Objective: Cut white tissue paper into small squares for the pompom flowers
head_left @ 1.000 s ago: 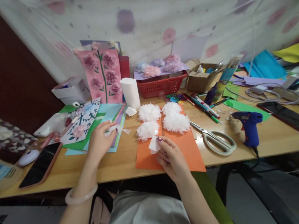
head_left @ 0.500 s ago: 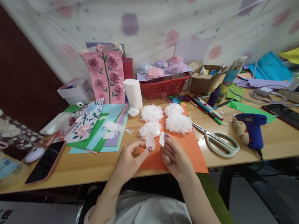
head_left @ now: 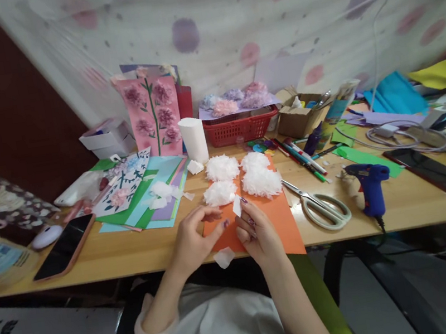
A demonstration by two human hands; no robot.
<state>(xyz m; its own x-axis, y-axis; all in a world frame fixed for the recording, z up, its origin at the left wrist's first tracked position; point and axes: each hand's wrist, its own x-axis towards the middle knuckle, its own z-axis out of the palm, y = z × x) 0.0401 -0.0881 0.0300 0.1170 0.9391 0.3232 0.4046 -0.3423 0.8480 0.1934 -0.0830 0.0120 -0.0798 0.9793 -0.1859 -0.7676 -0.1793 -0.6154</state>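
Between finger and thumb, my right hand [head_left: 257, 230] pinches a small white piece of tissue paper [head_left: 236, 206]. My left hand [head_left: 195, 237] is held beside it with thumb and fingers apart and nothing between them. Below the hands, a loose white tissue piece [head_left: 224, 257] is at the table's front edge. An orange sheet of paper [head_left: 280, 227] lies under both hands. Several fluffy white tissue flowers [head_left: 261, 183] rest on its upper part, just beyond my fingertips.
Scissors [head_left: 325, 209] and a blue glue gun [head_left: 371, 187] lie to the right, near a phone [head_left: 435, 169]. Coloured papers [head_left: 168, 212] with white tissue scraps lie left, beside another phone [head_left: 65, 247]. A tissue roll [head_left: 194, 140] and red basket [head_left: 242, 126] stand behind.
My left hand has let go of a white tissue piece, which has dropped to the table's front edge. My right hand still pinches its piece. The view has shifted slightly.
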